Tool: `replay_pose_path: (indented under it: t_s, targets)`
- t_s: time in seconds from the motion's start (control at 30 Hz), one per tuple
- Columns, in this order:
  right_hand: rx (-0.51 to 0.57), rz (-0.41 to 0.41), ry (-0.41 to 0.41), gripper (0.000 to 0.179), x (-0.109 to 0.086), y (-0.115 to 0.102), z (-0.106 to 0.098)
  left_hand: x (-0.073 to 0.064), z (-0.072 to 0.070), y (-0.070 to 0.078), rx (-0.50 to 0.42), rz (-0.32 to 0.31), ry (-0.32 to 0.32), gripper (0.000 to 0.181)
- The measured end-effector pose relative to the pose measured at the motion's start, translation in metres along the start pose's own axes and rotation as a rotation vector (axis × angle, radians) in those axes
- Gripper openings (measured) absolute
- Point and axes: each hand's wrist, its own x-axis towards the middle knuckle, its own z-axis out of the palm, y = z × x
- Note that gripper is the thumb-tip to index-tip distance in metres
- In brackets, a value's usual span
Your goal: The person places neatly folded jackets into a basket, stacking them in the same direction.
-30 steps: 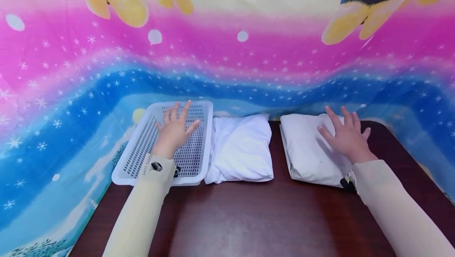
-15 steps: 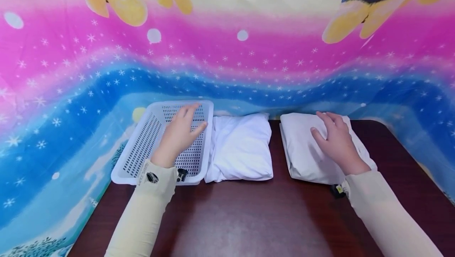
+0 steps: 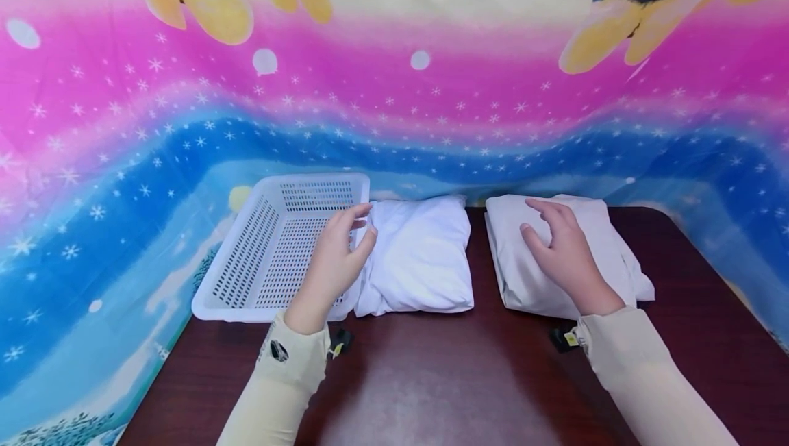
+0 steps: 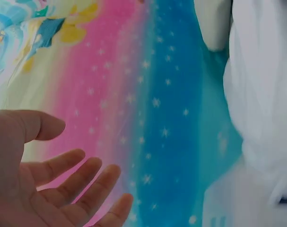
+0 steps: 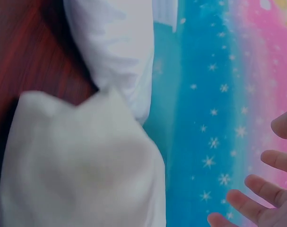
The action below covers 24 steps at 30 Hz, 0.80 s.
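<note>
My left hand [image 3: 337,257] hovers over the right rim of a white plastic basket [image 3: 231,309], fingers loosely bent and holding nothing. Just right of its fingertips lies a folded white cloth [image 3: 422,257]. My right hand [image 3: 564,247] is above a folded off-white cloth [image 3: 524,281], thumb and fingers spread with nothing between them. In the left wrist view the left hand [image 4: 63,184] shows its fingers apart, with the white cloth [image 4: 266,85] off to the right. The right wrist view shows the right hand's fingers [image 5: 266,189] apart from the off-white cloth [image 5: 86,165].
All of these lie along the back of a dark reddish-brown table [image 3: 444,377]. Behind it hangs a colourful printed backdrop [image 3: 394,110], touching close to the table's back edge. A small black device [image 3: 564,340] sits at the right wrist, another [image 3: 341,342] at the left.
My left hand has moved right and toward me, from over the basket's middle to its right rim. My right hand has shifted left and toward me. Both hands' fingers are less spread. The cloths stay put.
</note>
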Motion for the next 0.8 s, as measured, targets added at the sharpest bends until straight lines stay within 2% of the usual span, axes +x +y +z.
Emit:
replay_pose_path:
  t_s: [0.1, 0.23, 0.47, 0.67, 0.8]
  targets:
    - [0.036, 0.003, 0.011, 0.050, -0.002, -0.004, 0.005, -0.009, 0.011, 0.004, -0.067, 0.004, 0.040, 0.042]
    - [0.095, 0.021, 0.014, 0.049, -0.004, -0.009, 0.013, -0.019, 0.028, 0.010, -0.104, -0.006, 0.073, 0.044]
    - [0.216, 0.089, 0.010, 0.048, -0.007, -0.018, 0.028, -0.037, 0.060, 0.011, -0.182, -0.062, 0.034, 0.054]
    - [0.289, 0.171, -0.014, 0.048, -0.008, -0.024, 0.043, -0.046, 0.082, -0.001, -0.145, -0.160, -0.001, 0.066]
    - [0.398, 0.225, -0.059, 0.049, -0.009, -0.028, 0.053, -0.045, 0.094, -0.012, -0.088, -0.238, 0.007, 0.069]
